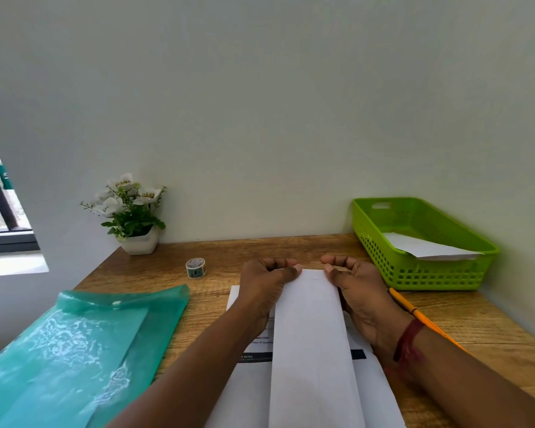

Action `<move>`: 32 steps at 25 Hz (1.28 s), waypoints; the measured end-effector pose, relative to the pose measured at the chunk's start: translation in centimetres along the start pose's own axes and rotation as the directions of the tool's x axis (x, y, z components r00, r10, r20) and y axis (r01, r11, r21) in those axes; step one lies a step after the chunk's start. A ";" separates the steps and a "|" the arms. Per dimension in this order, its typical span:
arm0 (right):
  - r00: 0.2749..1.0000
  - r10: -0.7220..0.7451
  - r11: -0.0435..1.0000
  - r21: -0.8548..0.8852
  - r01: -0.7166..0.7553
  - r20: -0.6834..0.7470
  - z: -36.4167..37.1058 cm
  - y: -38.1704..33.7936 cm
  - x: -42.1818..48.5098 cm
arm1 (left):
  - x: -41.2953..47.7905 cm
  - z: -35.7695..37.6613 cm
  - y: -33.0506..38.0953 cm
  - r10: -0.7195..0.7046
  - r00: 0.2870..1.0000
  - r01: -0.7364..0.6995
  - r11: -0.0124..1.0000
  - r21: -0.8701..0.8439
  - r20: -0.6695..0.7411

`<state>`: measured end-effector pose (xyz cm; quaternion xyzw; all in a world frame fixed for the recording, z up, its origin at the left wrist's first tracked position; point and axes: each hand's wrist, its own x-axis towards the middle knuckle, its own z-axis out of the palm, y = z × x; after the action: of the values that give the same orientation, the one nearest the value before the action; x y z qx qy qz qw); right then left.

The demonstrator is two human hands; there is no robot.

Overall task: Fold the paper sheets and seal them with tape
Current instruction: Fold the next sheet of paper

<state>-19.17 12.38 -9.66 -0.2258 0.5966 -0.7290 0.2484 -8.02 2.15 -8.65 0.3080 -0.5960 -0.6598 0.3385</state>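
A narrow folded strip of white paper (312,341) lies lengthwise on the wooden desk (217,254), on top of a printed sheet (247,384) with dark bands. My left hand (266,285) pinches the strip's far left corner, thumb on top. My right hand (359,291) pinches its far right corner the same way. A small roll of patterned tape (195,267) stands on the desk to the left of my left hand, untouched.
A green plastic basket (426,273) at the right rear holds a white folded paper (426,248). A teal snap folder (74,350) covers the left front. A yellow pencil (414,313) lies under my right wrist. A potted white flower (130,217) stands by the wall.
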 end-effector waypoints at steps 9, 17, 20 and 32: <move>0.989 0.097 0.995 -0.016 -0.096 0.114 0.1 -1.6 -1.6 | 0.7 -0.7 0.9 0.081 0.983 -0.076 0.997 0.034 -0.163; 0.786 0.292 0.945 -0.292 -0.149 0.545 -0.3 -3.5 -4.0 | 2.1 -3.6 2.5 0.064 0.883 -0.097 0.994 -0.047 -0.465; 0.778 0.298 0.941 -0.307 -0.142 0.553 -0.9 -4.2 -3.8 | 2.1 -5.6 3.0 0.206 0.847 -0.162 0.978 0.131 -0.490; 0.744 -0.171 0.302 -0.685 0.663 0.646 -3.9 -8.9 -2.7 | -5.5 -12.5 6.1 0.054 0.981 -0.098 0.967 0.234 0.185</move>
<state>-20.34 18.54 -1.78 -0.6369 0.7243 -0.2635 0.0161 5.78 -0.98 -3.80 0.2639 -0.7113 -0.5933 0.2691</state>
